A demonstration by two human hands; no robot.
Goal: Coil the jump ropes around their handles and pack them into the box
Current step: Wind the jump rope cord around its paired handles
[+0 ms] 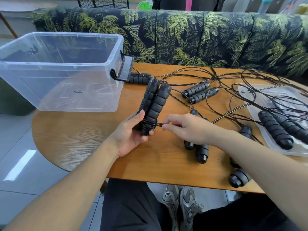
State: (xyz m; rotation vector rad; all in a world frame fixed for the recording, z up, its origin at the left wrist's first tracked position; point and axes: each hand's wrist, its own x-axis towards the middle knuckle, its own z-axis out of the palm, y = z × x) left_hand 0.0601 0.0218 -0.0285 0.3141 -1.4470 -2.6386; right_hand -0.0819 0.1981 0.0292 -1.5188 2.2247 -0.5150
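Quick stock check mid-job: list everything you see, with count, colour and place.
Held handle pair: two, black, upright in left hand, cord wound low.
Loose handles: several pairs, black, across table; exact count unclear.
Cords: black, tangled, table's right side.
Box: one, clear, table's left end, no ropes inside.
Lid: one, clear, right edge, handles on it.
Table: one, wooden.
Sofa: one, leaf-print, behind.
Left hand: grips the pair.
Right hand: pinches the cord.

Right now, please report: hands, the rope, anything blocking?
Left hand holds paired handles upright. Right hand pinches cord, winding low. Clear box has no ropes inside. Loose cords tangled at right.
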